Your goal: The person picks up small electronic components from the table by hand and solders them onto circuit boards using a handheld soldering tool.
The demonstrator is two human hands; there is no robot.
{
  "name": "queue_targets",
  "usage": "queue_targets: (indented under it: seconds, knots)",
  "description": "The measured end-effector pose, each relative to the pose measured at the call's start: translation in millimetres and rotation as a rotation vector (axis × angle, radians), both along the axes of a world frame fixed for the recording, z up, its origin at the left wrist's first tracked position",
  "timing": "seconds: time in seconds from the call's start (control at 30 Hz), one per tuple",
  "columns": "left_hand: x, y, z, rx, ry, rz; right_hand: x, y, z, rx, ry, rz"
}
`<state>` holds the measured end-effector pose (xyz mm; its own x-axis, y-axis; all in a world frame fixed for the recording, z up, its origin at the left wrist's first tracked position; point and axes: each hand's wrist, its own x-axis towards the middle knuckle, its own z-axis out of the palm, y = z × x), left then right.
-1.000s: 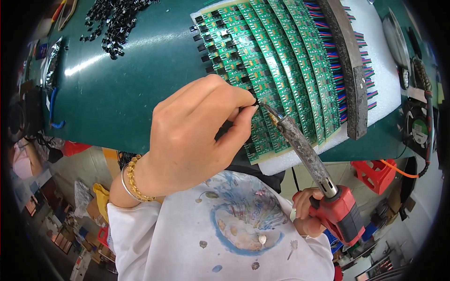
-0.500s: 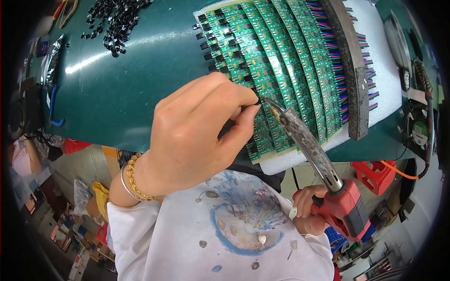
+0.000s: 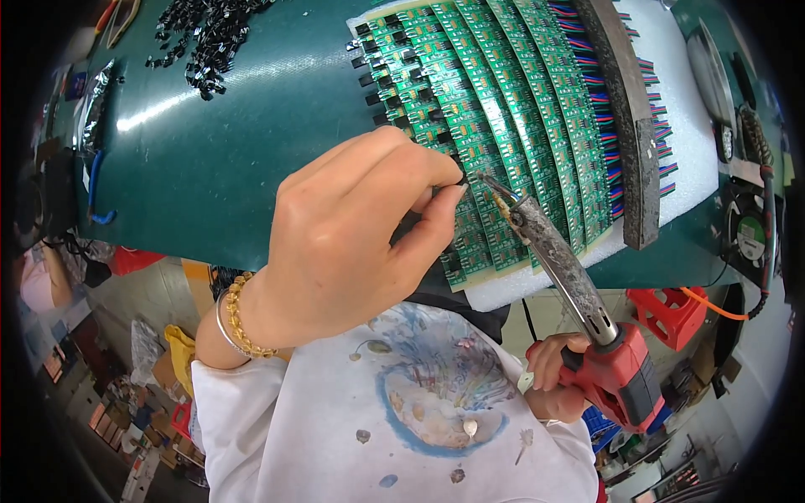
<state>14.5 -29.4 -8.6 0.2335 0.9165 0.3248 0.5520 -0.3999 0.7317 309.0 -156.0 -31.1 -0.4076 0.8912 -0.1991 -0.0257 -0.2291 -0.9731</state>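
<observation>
Over the near left part of the green circuit boards (image 3: 478,92), my left hand (image 3: 352,230) is closed, thumb and forefinger pinching a small black component (image 3: 461,179) mostly covered by the fingertips. My right hand (image 3: 553,377) grips the handle of a red soldering gun (image 3: 619,373), whose long scorched barrel points up and left. Its thin tip lies just right of my left fingertips, over the boards; whether it touches them I cannot tell. Small black components stick out along the boards' left edge.
A dark metal bar (image 3: 625,126) lies across striped coloured wires (image 3: 662,126) on a white foam sheet (image 3: 692,159). A pile of black components (image 3: 205,42) sits at the far left of the green table (image 3: 184,184). A small fan (image 3: 749,235) stands at the right, above a red stool (image 3: 671,317).
The soldering gun's tip has shifted slightly right, away from my left fingertips, and its body has dropped a little. My left hand has stayed almost in place, still pinching.
</observation>
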Motion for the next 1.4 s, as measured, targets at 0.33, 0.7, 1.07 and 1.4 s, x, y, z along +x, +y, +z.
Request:
queue_targets:
  seconds: [0.33, 0.7, 1.07, 1.4]
  knots:
    - [0.8, 0.6, 0.6, -0.011, 0.002, -0.001, -0.8, 7.6, 13.2, -0.021, -0.131, 0.118]
    - [0.3, -1.6, 2.1, -0.013, 0.02, 0.002, -10.0, 7.1, 9.6, 0.045, -0.034, 0.073]
    - [2.0, 0.3, -0.1, -0.002, 0.0, -0.003, -28.0, -12.8, -12.9, 0.132, 0.163, -0.355]
    - [-4.6, -2.7, 0.8, 0.016, -0.036, 0.025, -63.5, -0.7, 11.6, 0.169, 0.116, -0.482]
